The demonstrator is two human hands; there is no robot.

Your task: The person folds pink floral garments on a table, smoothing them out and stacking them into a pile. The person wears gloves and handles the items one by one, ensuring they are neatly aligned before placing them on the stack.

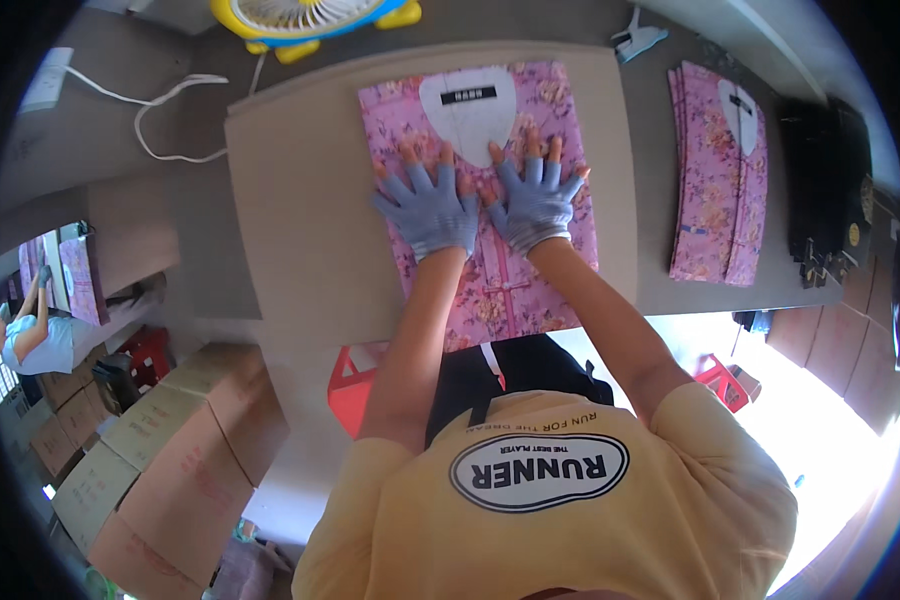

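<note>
My left hand [428,212] and right hand [537,200], in grey-blue gloves [442,225] with bare fingertips, lie palm down, fingers spread apart on the folded pink floral garment [495,272]. The garment lies directly beneath my fingers; its white neck panel [470,122], bearing a dark label [468,95], sits between and just beyond my fingertips. A brown cardboard sheet [305,220] underlies it, showing to either side of my fingers. Noted right of my fingers, well apart: similar folded floral garments [710,190]. Beyond my fingers, to the left: a yellow-and-blue fan [305,15].
</note>
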